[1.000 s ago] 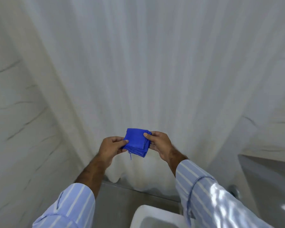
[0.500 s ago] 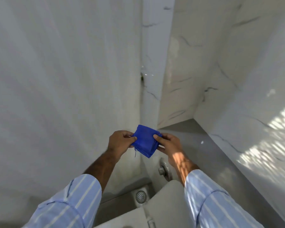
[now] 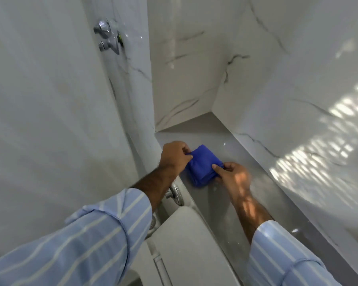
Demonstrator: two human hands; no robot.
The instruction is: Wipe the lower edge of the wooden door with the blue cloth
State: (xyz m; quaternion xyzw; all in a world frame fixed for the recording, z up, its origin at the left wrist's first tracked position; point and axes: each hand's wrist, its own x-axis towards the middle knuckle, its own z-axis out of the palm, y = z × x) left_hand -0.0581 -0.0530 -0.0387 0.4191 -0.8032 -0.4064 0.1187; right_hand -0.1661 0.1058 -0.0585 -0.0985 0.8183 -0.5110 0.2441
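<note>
Two bare hands hold a folded blue cloth [image 3: 203, 165] in a white marble-tiled bathroom corner.

The left hand [image 3: 175, 156] pinches the cloth's upper left edge between thumb and fingertips, the other fingers curled in. The right hand [image 3: 233, 179] grips the lower right edge, thumb on top and fingers tucked beneath. The cloth is held between them, above a grey floor [image 3: 196, 129] that runs into the corner. Both forearms wear light blue striped sleeves [image 3: 95, 234]. A chrome tap [image 3: 108, 37] is mounted on the wall at upper left. A white toilet lid [image 3: 186, 244] sits below the hands. Patterned sunlight falls on the right wall [image 3: 318, 120].
</note>
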